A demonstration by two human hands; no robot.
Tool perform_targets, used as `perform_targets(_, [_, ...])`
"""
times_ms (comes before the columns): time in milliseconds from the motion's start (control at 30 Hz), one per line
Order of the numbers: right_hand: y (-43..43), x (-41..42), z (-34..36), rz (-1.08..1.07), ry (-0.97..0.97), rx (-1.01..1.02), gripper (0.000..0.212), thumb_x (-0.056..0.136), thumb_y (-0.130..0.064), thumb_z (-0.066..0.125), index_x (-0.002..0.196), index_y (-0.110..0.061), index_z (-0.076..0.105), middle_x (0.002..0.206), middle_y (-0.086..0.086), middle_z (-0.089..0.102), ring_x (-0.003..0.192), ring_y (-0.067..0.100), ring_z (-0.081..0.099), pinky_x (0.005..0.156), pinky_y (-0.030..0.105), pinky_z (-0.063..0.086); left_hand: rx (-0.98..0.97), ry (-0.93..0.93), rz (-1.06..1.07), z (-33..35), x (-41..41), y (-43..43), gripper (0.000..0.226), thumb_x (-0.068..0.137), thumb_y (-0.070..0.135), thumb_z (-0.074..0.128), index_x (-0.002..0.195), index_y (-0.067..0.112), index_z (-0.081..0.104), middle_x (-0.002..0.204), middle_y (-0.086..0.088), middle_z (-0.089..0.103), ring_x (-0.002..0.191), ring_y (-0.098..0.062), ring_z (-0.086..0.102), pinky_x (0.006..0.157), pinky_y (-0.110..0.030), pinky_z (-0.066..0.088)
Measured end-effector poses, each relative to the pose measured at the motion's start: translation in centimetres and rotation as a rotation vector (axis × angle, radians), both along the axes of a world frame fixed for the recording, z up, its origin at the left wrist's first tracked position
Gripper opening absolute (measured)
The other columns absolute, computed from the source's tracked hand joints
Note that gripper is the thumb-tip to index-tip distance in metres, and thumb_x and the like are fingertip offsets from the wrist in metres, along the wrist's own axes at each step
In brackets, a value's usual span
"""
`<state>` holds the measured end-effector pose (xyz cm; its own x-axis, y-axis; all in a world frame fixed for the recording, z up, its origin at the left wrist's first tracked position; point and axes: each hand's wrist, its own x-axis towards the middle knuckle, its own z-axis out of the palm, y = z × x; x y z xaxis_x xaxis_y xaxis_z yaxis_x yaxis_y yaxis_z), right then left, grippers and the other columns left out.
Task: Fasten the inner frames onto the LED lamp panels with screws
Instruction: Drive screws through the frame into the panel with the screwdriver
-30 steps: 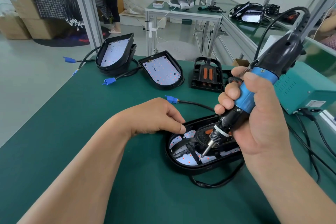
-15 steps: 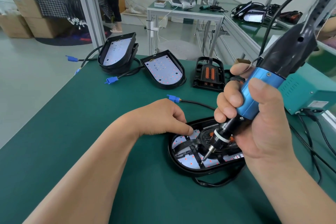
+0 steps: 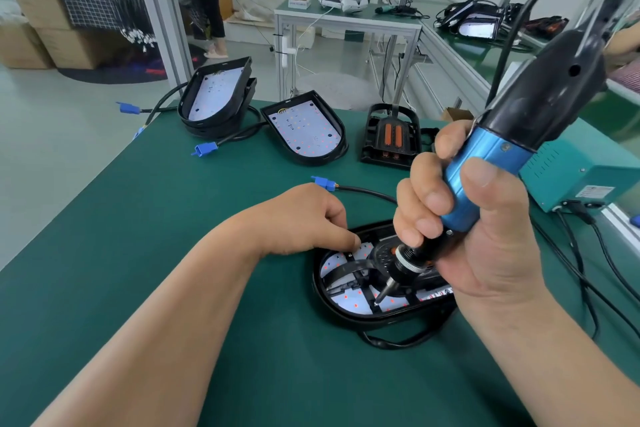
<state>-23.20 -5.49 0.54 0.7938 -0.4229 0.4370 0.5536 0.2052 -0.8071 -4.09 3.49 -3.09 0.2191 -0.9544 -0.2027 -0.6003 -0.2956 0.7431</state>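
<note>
Mid-frame, our left hand [image 3: 304, 218] rests curled fingers on the edge of the lamp panel [image 3: 349, 317]; we cannot tell if it pinches. The panel sits lower right of middle, with the black inner frame [image 3: 350, 265] inside it. Our right hand [image 3: 491, 243] wraps round the screwdriver [image 3: 485, 163], tip touching that frame.

Beside the matt green bench mat [image 3: 138, 253], the screwdriver [image 3: 491, 166] shows glossy blue metal; the lamp housing [image 3: 346, 314] looks smooth black plastic
</note>
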Motion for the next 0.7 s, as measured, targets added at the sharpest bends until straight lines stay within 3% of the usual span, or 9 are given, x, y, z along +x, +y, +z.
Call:
perform_targets(233, [0.0,0.0,-0.1,0.079,-0.024,-0.014,0.041,0.085,-0.034,0.082,0.110,-0.016,0.055,0.067,-0.004,0.053,0.050,0.012,0.049,0.054,0.028,0.049,-0.022,0.005,-0.005,0.0,-0.1,0.2,0.036,0.084,0.037,0.085,0.062,0.021,0.062,0.051,0.016,0.043,0.049,-0.006,0.035,0.044,-0.017,0.026])
perform_targets(533, [-0.7,-0.5,0.8,-0.115,-0.108,0.110,0.049,0.082,-0.041,0.081,0.118,-0.018,0.056,0.069,-0.007,0.048,0.057,0.008,0.045,0.059,0.025,0.048,-0.007,-0.010,-0.092,0.6,0.8,1.1,0.028,0.087,0.030,0.084,0.071,0.014,0.067,0.053,0.011,0.040,0.054,-0.010,0.032,0.049,-0.021,0.026])
perform_targets(700, [-1.6,-0.9,0.8,-0.222,-0.114,0.175,0.026,0.092,-0.028,0.066,0.115,-0.019,0.057,0.070,-0.007,0.047,0.058,0.009,0.044,0.059,0.025,0.047,0.007,-0.032,-0.108,0.7,1.7,1.5,0.021,0.086,0.031,0.085,0.076,0.016,0.074,0.053,0.011,0.041,0.053,-0.009,0.034,0.052,-0.022,0.027])
